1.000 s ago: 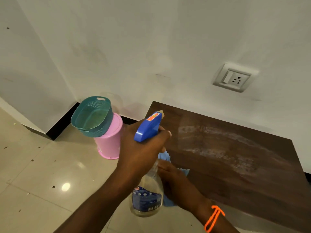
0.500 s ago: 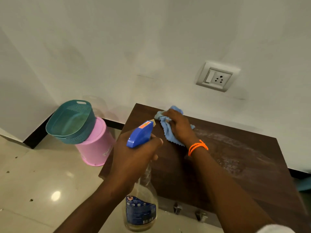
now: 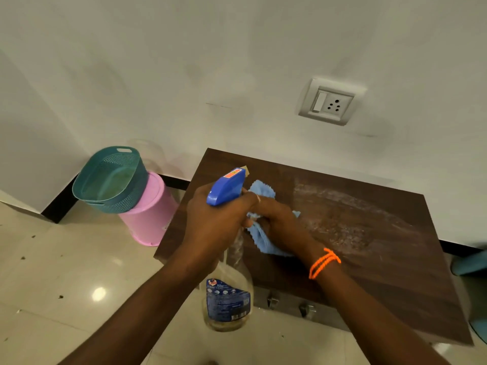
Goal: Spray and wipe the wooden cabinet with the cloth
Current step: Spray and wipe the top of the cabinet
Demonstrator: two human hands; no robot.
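Observation:
The dark wooden cabinet top (image 3: 382,280) stands against the white wall, with a whitish streak of spray across its right half. My left hand (image 3: 218,222) grips a clear spray bottle (image 3: 228,299) by its blue trigger head, held over the cabinet's left front corner. My right hand (image 3: 279,222), with an orange band on the wrist, presses a light blue cloth (image 3: 262,238) flat on the left part of the top. The left hand partly hides the cloth.
A teal basket (image 3: 110,180) sits on a pink bucket (image 3: 150,219) on the tiled floor left of the cabinet. A wall socket (image 3: 329,102) is above the cabinet. Two metal handles (image 3: 290,304) show on the cabinet front. A blue object (image 3: 471,264) is at the right edge.
My right hand slid the cloth from the cabinet's front edge to the back left corner, then back toward the middle left. The spray bottle stayed in my left hand.

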